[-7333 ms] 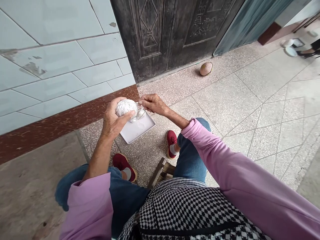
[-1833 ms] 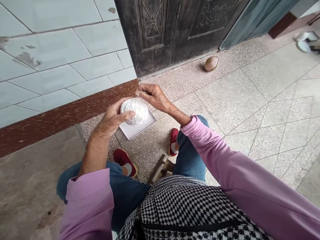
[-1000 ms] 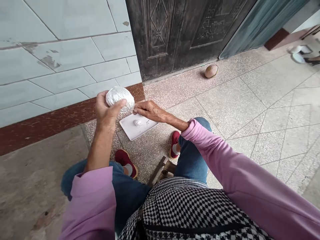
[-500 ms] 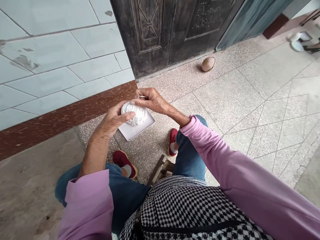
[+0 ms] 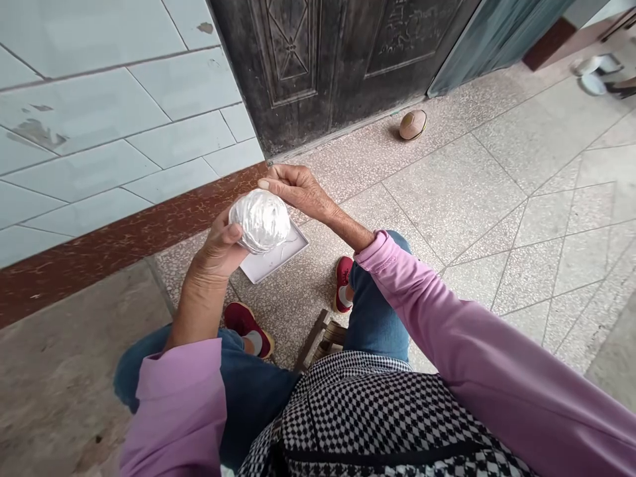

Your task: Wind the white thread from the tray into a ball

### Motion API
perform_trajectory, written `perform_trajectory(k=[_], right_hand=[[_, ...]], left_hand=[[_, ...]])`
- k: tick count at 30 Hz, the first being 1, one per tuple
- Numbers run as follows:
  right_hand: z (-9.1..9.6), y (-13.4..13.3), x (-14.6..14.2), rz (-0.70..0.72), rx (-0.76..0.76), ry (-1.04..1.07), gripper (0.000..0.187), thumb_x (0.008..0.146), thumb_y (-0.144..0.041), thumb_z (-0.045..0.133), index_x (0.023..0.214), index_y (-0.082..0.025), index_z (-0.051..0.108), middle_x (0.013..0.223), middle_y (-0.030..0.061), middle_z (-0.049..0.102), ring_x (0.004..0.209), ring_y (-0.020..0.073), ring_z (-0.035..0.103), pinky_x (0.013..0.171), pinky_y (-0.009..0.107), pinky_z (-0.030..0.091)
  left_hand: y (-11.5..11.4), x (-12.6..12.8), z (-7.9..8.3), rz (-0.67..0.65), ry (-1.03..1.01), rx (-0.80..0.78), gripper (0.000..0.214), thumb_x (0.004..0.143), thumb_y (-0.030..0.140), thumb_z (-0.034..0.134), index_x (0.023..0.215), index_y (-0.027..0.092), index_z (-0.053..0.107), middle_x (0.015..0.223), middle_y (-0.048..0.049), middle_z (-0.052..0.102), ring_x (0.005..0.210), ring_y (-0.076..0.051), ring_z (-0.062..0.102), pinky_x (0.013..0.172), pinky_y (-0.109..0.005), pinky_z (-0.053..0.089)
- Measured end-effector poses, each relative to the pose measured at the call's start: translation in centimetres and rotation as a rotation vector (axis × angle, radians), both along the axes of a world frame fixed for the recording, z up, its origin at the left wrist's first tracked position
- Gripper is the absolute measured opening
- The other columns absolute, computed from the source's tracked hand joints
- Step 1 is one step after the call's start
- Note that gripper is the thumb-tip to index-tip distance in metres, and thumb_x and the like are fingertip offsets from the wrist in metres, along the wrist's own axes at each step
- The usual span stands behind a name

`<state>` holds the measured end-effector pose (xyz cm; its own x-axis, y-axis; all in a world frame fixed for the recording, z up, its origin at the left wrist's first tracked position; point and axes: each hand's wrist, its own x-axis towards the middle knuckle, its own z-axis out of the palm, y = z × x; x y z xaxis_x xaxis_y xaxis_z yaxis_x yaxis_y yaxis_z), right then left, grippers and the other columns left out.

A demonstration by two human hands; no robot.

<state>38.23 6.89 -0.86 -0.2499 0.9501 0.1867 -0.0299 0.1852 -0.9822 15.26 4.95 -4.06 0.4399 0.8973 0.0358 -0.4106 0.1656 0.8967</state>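
My left hand (image 5: 221,245) is wrapped round a shiny white ball of thin strand (image 5: 260,221), held above a white tray (image 5: 278,257) on the floor. My right hand (image 5: 295,190) hovers just beyond the ball with its fingers pinched together; a fine strand seems to run from the ball to it, too thin to be sure. Both arms wear pink sleeves.
I sit on a low wooden stool (image 5: 322,336), red shoes (image 5: 247,324) on speckled terrazzo floor. A tiled wall (image 5: 114,132) with a red-brown skirting stands left, a dark carved door (image 5: 328,53) ahead. A small brown ball (image 5: 413,124) lies by the door. Someone's feet (image 5: 596,69) show at far right.
Over the last second my left hand lowered the ball from up near the wall to above the tray; my right hand rose from the tray and circled to the ball's far side.
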Motion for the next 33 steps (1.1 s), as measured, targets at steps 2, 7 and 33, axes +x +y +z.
perform_trajectory(k=[2,7,33], right_hand=[[0.0,0.0,-0.5,-0.014,-0.029,-0.023,0.065,0.139,-0.044,0.084,0.087,-0.023,0.053,0.085,-0.0045,0.046,0.083,0.0158,0.045,0.081,0.028,0.048],[-0.3,-0.7,-2.0,-0.012,-0.018,-0.142,0.060,0.139,-0.029,0.079,0.084,-0.024,0.055,0.090,-0.0002,0.055,0.091,0.0190,0.053,0.091,0.032,0.052],[2.3,-2.6,0.1,-0.025,0.071,-0.248,0.062,0.136,-0.054,0.082,0.087,-0.024,0.059,0.086,0.0007,0.055,0.087,0.0206,0.049,0.084,0.034,0.047]], left_hand=[[-0.1,0.3,0.3,0.071,-0.061,0.006,0.104,0.070,0.076,0.122,0.146,0.019,0.082,0.136,-0.0209,0.087,0.155,-0.052,0.078,0.126,-0.059,0.073],[0.1,0.4,1.8,0.279,-0.115,-0.018,0.097,0.066,0.087,0.119,0.127,0.022,0.082,0.137,-0.0209,0.089,0.144,-0.045,0.077,0.093,-0.044,0.073],[0.0,-2.5,2.5,-0.024,0.488,0.078,0.078,0.063,0.043,0.119,0.135,0.025,0.094,0.125,-0.0118,0.093,0.116,-0.043,0.089,0.099,-0.051,0.076]])
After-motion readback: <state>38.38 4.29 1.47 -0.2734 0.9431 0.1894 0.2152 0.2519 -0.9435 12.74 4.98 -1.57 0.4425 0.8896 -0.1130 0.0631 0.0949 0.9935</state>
